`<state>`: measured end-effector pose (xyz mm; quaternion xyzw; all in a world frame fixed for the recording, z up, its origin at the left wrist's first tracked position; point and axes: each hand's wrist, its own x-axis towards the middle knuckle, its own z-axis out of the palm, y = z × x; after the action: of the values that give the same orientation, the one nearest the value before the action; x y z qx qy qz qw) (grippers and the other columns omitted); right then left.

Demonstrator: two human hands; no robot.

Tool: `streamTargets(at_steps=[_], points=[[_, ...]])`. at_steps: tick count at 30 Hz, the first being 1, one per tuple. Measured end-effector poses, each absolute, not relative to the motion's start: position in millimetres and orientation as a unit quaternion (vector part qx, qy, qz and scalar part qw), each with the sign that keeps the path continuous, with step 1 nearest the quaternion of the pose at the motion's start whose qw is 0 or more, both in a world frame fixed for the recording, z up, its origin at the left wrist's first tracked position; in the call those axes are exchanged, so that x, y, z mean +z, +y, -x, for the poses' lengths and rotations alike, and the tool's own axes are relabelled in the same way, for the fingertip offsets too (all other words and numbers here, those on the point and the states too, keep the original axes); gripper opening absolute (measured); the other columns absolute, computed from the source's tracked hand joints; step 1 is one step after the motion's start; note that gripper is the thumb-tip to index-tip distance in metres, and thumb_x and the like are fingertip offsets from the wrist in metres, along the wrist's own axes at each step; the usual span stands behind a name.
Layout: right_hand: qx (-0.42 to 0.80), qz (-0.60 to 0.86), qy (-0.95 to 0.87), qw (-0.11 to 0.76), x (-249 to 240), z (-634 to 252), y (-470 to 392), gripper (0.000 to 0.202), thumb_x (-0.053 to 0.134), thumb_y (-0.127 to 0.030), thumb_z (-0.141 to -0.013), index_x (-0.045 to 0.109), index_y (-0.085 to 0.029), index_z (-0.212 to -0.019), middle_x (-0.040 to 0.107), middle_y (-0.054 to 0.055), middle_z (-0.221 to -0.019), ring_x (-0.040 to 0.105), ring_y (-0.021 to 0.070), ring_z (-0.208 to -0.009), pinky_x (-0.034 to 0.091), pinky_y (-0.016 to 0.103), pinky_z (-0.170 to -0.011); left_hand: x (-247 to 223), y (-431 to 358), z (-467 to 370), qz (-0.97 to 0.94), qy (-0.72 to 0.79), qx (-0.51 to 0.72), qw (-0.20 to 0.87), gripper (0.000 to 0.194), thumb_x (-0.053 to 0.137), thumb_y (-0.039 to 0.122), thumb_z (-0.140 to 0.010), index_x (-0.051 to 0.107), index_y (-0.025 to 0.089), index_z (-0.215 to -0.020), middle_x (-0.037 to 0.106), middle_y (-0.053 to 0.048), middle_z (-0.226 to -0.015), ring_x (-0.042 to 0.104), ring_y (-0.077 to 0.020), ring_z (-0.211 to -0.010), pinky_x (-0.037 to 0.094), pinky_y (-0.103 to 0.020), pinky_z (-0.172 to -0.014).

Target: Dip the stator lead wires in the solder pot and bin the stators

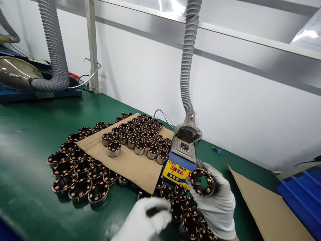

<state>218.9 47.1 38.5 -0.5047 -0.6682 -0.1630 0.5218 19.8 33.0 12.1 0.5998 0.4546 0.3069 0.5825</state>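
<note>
My right hand (pixel 220 197), in a white glove, holds a motor stator (pixel 210 182) upright, its ring face and copper windings turned toward me. My left hand (pixel 147 217), also gloved, is at the bottom centre with fingers curled in. A dark patch shows at its fingertips; whether anything is pinched there is unclear. Several loose stators (pixel 189 226) lie between and below the hands. Just behind the right hand stands a blue and yellow solder pot (pixel 177 172) with lit red digits and a metal top plate (pixel 184 150).
Rows of stators (pixel 140 147) stand on a cardboard sheet (pixel 125 165), with more stators (pixel 80 189) at its left. A fume hose (pixel 188 60) hangs over the pot. Cardboard (pixel 265 204) and a blue tray (pixel 303 194) lie to the right, small pliers (pixel 217 150) behind.
</note>
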Motion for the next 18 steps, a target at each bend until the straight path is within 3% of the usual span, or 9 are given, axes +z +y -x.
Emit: streamTargets(at_steps=[2, 5, 7, 9, 12, 15, 18], points=[[-0.163, 0.515, -0.675, 0.503, 40, -220, 45, 0.057, 0.07, -0.016, -0.068, 0.049, -0.026, -0.121, 0.06, 0.007, -0.111, 0.063, 0.025, -0.097, 0.053, 0.04, -0.084, 31, 48, -36, -0.565, 0.348, 0.319, 0.676, 0.036, 0.063, 0.03, -0.065, 0.067, 0.013, -0.097, 0.069, -0.003, -0.081, 0.056, -0.0134, -0.064, 0.047, -0.025, -0.06], [-0.181, 0.52, -0.693, 0.465, 43, -220, 44, 0.05, 0.063, -0.013, -0.073, 0.051, -0.028, -0.119, 0.057, 0.006, -0.106, 0.064, 0.0229, -0.092, 0.055, 0.036, -0.078, 54, 61, -53, -0.555, 0.218, 0.321, 0.735, 0.018, 0.062, 0.024, -0.065, 0.065, 0.014, -0.08, 0.059, 0.002, -0.071, 0.045, -0.0094, -0.061, 0.039, -0.023, -0.06], [-0.188, 0.522, -0.7, 0.45, 46, -220, 43, 0.05, 0.058, -0.01, -0.074, 0.052, -0.029, -0.12, 0.055, 0.006, -0.105, 0.064, 0.0225, -0.093, 0.055, 0.038, -0.08, 60, 65, -59, -0.562, 0.221, 0.321, 0.73, 0.009, 0.058, 0.024, -0.068, 0.058, 0.015, -0.067, 0.051, 0.004, -0.062, 0.041, -0.0089, -0.058, 0.035, -0.023, -0.058], [-0.139, 0.541, -0.694, 0.455, 50, -219, 41, 0.052, 0.058, -0.011, -0.072, 0.053, -0.028, -0.122, 0.054, 0.008, -0.11, 0.062, 0.0241, -0.1, 0.054, 0.041, -0.086, 60, 68, -61, -0.558, 0.263, 0.316, 0.721, 0.013, 0.056, 0.028, -0.067, 0.053, 0.016, -0.062, 0.046, 0.005, -0.057, 0.038, -0.0088, -0.055, 0.032, -0.024, -0.054], [0.12, 0.577, -0.656, 0.471, 60, -215, 35, 0.055, 0.064, -0.019, -0.066, 0.056, -0.026, -0.12, 0.057, 0.009, -0.122, 0.057, 0.0278, -0.115, 0.049, 0.044, -0.096, 53, 73, -61, -0.563, 0.297, 0.312, 0.706, 0.011, 0.052, 0.028, -0.06, 0.052, 0.016, -0.059, 0.046, 0.004, -0.055, 0.037, -0.0093, -0.053, 0.031, -0.024, -0.052], [0.413, 0.574, -0.544, 0.452, 74, -211, 32, 0.053, 0.072, -0.028, -0.06, 0.06, -0.024, -0.112, 0.066, 0.008, -0.116, 0.062, 0.029, -0.109, 0.05, 0.043, -0.095, 48, 80, -56, -0.592, 0.283, 0.309, 0.689, 0.014, 0.044, 0.021, -0.052, 0.056, 0.016, -0.057, 0.052, 0.002, -0.056, 0.045, -0.0115, -0.056, 0.036, -0.025, -0.056], [0.491, 0.593, -0.494, 0.404, 84, -214, 37, 0.054, 0.078, -0.028, -0.052, 0.065, -0.019, -0.104, 0.072, 0.007, -0.099, 0.066, 0.0291, -0.096, 0.051, 0.041, -0.09, 41, 82, -40, -0.631, 0.263, 0.291, 0.669, 0.021, 0.04, 0.017, -0.048, 0.059, 0.017, -0.058, 0.06, 0.0, -0.06, 0.053, -0.0131, -0.06, 0.041, -0.024, -0.058]])
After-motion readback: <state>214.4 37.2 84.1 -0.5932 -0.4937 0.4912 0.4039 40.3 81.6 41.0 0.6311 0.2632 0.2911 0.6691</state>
